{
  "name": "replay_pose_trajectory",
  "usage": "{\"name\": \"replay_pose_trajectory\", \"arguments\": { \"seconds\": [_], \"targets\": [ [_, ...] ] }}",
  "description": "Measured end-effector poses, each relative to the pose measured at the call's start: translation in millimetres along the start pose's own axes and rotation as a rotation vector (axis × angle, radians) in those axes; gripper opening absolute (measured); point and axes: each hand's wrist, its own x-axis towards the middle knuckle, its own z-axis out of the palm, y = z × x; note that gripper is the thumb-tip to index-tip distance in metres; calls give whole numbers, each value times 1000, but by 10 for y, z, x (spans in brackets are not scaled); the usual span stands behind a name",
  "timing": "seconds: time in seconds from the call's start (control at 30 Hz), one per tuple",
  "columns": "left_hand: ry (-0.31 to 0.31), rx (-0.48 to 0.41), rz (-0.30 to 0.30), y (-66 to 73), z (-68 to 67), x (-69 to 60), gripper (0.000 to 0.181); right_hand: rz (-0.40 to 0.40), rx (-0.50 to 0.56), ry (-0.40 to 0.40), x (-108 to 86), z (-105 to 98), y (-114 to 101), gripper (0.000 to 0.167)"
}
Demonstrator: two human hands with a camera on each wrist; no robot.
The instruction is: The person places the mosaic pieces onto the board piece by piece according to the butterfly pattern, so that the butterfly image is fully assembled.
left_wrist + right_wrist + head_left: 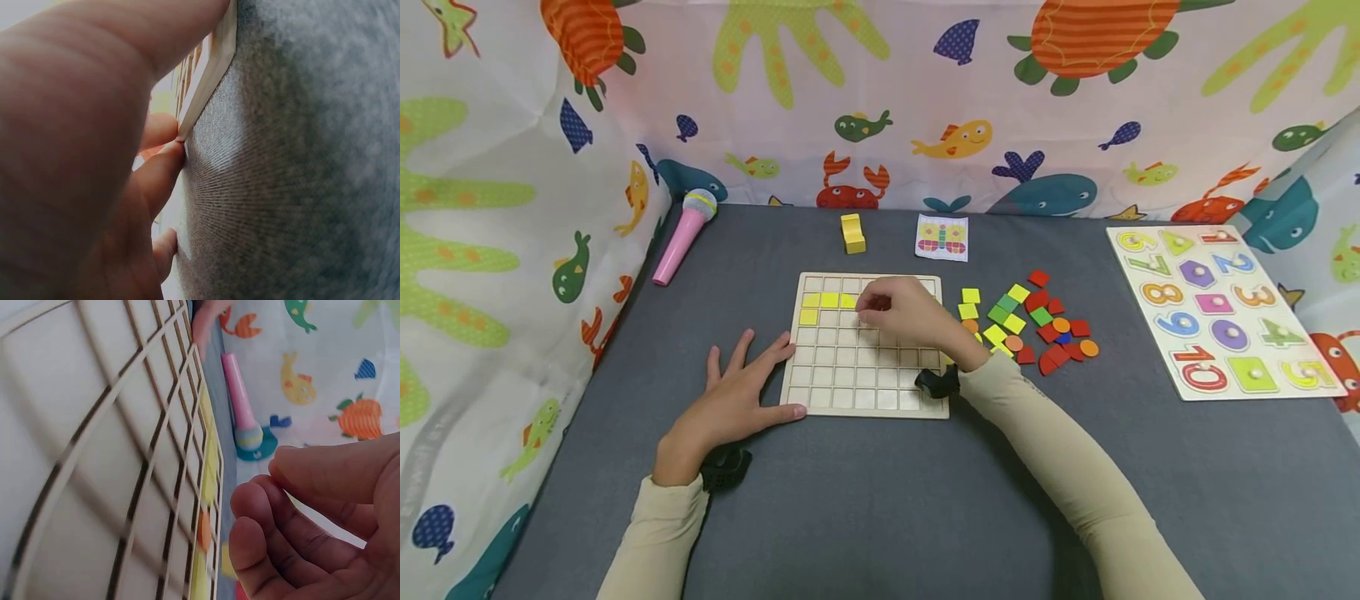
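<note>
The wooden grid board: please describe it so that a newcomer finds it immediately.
On the grey table, look beneath the right hand. The pale board touching the left hand is it; unlike the number board, it has a grid of square cells.

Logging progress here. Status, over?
Left hand touching grid board, left edge. Right hand over it, gripping nothing visible. Yellow squares placed upper left. No visible obstruction.

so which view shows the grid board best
The head view: it shows the grid board from above, nearly whole, with the right hand partly over it. The left wrist view catches only an edge portion; the right wrist view shows it close up but cropped.
</note>
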Motion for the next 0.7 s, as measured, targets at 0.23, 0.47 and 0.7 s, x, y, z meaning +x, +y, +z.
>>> {"name": "replay_pose_trajectory", "arguments": {
  "seconds": [0.23,0.47,0.7],
  "targets": [
    [6,-9,-2,-3,3,-8,100,60,-17,55,-340,-280,172,10],
    [3,-7,-5,-13,9,0,101,137,-46,82,-625,-531,314,11],
    [1,-12,-4,-21,14,0,101,175,-105,94,-831,-745,490,14]
  ]
}}
